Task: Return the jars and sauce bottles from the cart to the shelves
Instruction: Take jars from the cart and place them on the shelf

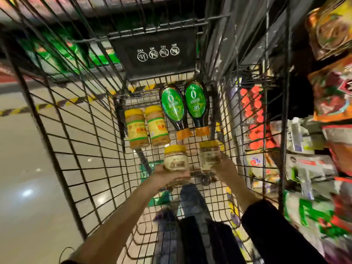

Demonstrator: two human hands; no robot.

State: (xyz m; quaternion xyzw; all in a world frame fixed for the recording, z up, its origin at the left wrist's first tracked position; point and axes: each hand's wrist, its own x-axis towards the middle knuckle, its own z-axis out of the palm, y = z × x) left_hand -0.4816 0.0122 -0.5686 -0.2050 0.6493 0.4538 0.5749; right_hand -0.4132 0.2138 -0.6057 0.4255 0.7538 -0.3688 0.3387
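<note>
The left hand (162, 176) curls around 1 yellow-lidded jar (175, 161). The right hand (224, 166) grips a second jar (208, 155) just beside it at 3 o'clock. Both held jars point their lids toward 12 o'clock. Farther into the cart (85, 141), 2 labelled jars (136, 128) lie at 11 o'clock. 2 sauce bottles (172, 109) lie at 12 o'clock, caps toward 6 o'clock. The shelves (314, 168) stand at 3 o'clock, nearer the right hand.

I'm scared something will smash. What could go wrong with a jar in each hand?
The left hand grips the left jar, the right hand the right jar, with no other support: either might slip and fall onto the sauce bottles lying nearby. The right jar could knock the cart wall beside it.
</note>
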